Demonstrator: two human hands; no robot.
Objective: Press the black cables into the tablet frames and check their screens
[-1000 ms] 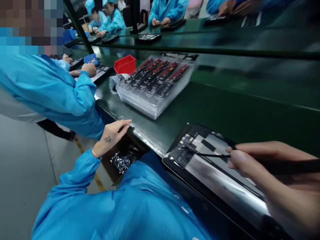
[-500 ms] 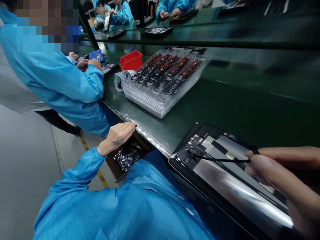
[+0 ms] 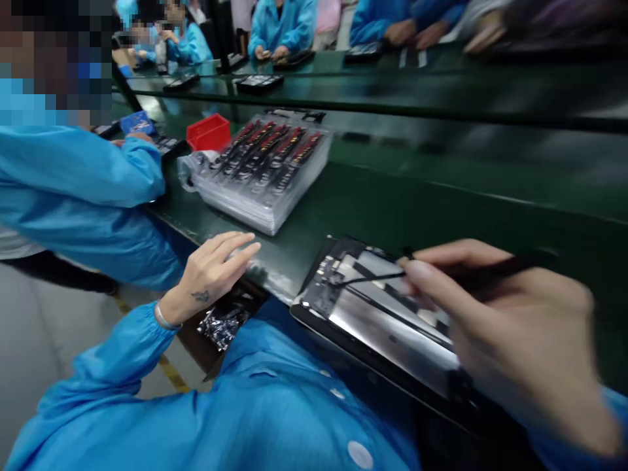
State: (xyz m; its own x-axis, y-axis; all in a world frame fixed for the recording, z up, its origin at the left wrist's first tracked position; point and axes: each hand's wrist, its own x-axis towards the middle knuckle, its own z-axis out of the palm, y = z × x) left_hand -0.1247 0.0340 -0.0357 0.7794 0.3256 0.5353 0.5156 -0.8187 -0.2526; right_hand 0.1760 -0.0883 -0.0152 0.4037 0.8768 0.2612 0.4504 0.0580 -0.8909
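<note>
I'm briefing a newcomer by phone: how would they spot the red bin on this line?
Follow the long green bench leftward from the opened device under the right hand, past the clear stack of trays. Just behind that stack's far left corner sits the red bin, the only bright red, open-topped box there.

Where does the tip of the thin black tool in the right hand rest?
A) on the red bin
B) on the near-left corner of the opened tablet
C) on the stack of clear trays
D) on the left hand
B: the right hand holds the thin black tool, whose tip meets the near-left corner of the opened tablet.
</note>
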